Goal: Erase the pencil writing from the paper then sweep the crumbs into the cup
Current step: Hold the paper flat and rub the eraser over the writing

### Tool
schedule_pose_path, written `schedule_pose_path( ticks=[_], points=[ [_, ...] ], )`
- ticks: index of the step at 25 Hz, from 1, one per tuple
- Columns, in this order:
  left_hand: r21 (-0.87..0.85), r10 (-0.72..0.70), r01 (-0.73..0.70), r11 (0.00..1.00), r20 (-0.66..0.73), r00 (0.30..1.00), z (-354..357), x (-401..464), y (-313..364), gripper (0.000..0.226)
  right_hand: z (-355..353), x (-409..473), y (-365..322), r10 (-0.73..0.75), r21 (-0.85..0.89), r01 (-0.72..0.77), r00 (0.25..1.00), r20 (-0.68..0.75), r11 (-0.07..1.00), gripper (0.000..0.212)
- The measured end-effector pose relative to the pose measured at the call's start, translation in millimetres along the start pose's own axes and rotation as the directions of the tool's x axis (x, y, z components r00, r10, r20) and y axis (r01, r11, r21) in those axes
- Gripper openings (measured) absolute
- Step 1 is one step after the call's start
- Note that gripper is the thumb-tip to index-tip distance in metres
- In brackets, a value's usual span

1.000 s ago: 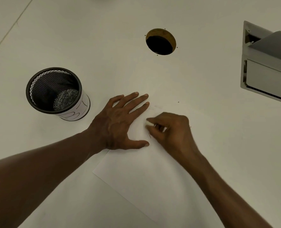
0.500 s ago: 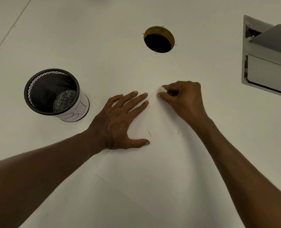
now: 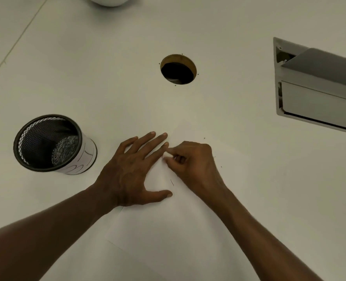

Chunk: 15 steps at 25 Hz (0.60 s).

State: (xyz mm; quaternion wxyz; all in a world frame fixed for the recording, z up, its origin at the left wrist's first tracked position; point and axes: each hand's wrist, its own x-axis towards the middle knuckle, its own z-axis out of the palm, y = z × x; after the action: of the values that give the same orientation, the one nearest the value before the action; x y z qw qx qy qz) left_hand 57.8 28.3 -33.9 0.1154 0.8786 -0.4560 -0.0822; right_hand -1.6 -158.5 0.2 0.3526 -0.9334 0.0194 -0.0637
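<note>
Rubbing is under way again: the right hand [image 3: 192, 159], which half a second ago had swung out to the far edge of the paper [image 3: 168, 230], has come back toward the near middle and now sits just beside the left hand's fingertips. Its grip is narrow, pinched on a small white eraser [image 3: 166, 154] whose tip shows between thumb and forefinger, pressed to the sheet. The left hand [image 3: 131, 169] lies flat with fingers spread wide, holding nothing, pinning the paper to the table [image 3: 107, 78] where it was a second ago.

One short pencil stroke [image 3: 172, 182] is left just near of the eraser, and a few dark crumbs [image 3: 214, 157] lie scattered to the right of the right hand. Most of the sheet reads blank, so the erasing seems close to done, with that stroke the likely next target.

The mesh cup [image 3: 50, 142] stands to the left, well apart from the crumbs, so sweeping has not begun. A round hole [image 3: 178, 73] lies far of the hands.
</note>
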Motion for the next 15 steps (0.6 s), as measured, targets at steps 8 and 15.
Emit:
schedule_pose_path(
  ticks=[8,15],
  points=[
    [-0.012,0.001,-0.001,1.000,-0.020,1.000,0,0,0,0.108,-4,16,11,0.096,0.091,-0.090,0.993,-0.068,0.992,0.014],
    [-0.004,0.001,-0.001,1.000,-0.021,1.000,0,0,1,0.107,-5,-2,8,0.083,0.045,-0.080,0.994,-0.072,0.996,0.013]
  ],
)
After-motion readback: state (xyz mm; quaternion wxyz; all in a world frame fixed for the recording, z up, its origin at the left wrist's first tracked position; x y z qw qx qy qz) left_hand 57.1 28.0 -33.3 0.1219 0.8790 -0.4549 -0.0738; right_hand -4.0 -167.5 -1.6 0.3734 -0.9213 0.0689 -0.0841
